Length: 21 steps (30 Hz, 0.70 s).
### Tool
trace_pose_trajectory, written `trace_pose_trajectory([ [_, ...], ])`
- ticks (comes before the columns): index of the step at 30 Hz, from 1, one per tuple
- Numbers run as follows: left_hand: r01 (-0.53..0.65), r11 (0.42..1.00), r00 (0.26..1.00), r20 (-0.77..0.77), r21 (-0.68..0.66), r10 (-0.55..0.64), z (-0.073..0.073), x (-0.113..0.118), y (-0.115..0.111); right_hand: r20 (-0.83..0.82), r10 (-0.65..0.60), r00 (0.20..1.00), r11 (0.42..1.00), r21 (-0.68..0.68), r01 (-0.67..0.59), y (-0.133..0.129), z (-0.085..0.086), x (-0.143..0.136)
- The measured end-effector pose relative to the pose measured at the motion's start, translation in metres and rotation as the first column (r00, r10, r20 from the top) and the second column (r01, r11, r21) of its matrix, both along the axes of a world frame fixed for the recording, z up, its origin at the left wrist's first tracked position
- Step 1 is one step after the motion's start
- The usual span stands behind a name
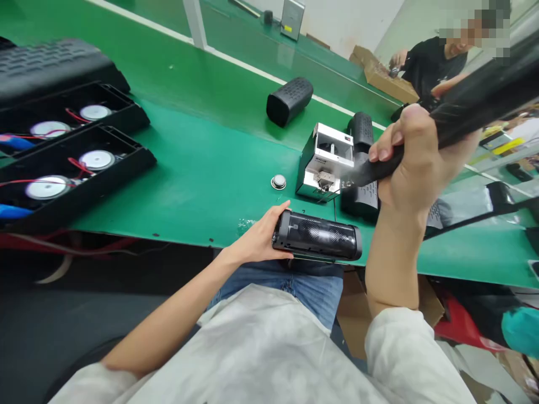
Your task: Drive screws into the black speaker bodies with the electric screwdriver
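My left hand grips the left end of a black cylindrical speaker with a perforated grille, lying at the table's front edge. My right hand is wrapped round a long black electric screwdriver, raised above the table and slightly blurred. Its narrow end points down-left at the front of a silver-and-black screw feeder; whether the bit touches it I cannot tell. A small round silver speaker driver lies on the table just left of the feeder.
On the left, open black speaker housings hold white round drivers and red wires. Black textured shells lie behind and beside the feeder. A white-edged divider runs along the back. Another person works at the far right, beside a cardboard box.
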<state>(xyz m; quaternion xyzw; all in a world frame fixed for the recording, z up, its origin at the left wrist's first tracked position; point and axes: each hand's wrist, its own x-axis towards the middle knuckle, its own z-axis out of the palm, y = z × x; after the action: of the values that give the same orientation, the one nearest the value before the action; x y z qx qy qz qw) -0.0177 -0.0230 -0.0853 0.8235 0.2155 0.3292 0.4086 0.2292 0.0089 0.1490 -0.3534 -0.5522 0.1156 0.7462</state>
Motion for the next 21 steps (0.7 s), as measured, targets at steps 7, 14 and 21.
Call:
trace_pose_trajectory([
  [7,-0.015,1.000,1.000,-0.014,-0.024,0.015,0.005,-0.003,-0.003,-0.004,-0.097,0.995,0.992,0.080,0.097,0.035,-0.015,0.017],
  [14,-0.020,0.999,0.999,-0.032,-0.045,0.019,0.006,-0.003,-0.003,-0.032,-0.087,0.996,0.996,0.016,0.088,0.064,-0.034,0.032],
  [21,-0.001,1.000,1.000,0.009,0.012,0.000,-0.002,0.000,-0.001,-0.023,-0.065,0.998,0.997,-0.054,0.064,0.044,-0.032,0.025],
])
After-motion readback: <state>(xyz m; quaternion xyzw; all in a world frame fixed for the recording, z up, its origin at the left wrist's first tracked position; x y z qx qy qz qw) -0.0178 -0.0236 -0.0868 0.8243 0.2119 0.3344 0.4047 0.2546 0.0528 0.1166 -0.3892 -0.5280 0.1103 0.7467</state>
